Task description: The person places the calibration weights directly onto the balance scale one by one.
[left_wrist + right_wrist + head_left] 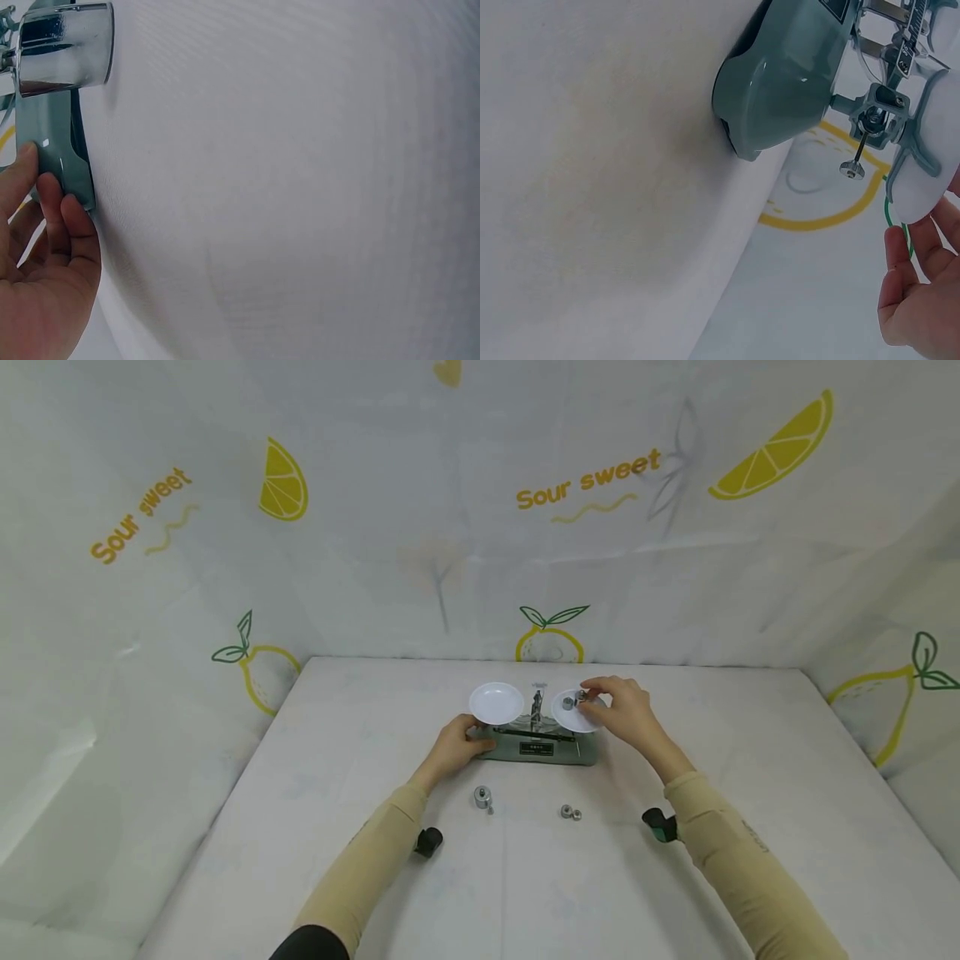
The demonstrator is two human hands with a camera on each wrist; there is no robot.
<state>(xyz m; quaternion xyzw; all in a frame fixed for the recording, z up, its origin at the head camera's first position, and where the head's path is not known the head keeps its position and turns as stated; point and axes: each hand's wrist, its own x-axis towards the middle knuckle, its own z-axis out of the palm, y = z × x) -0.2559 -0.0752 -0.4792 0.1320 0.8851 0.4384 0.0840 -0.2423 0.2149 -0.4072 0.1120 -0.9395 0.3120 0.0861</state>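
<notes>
A balance scale (pixel 570 753) with a green base stands near the back of the table. Its left pan (pixel 497 703) is bare white. My left hand (pixel 453 746) grips the base's left end; in the left wrist view, thumb and fingers close on the green base (pixel 54 135). My right hand (pixel 626 714) is over the right pan (pixel 573 724), pinching a small metal weight (pixel 581 696). Beside it on that pan is another metal weight (pixel 567 702). The right wrist view shows my right hand (pixel 922 292) at the pan's rim, its fingertips partly hidden.
On the white table (pixel 337 827), in front of the scale, a larger metal weight (pixel 483 797) stands beside a tiny one (pixel 491 811). Two small weights (pixel 566 811) sit to their right. A lemon-print sheet (pixel 390 577) hangs behind the table.
</notes>
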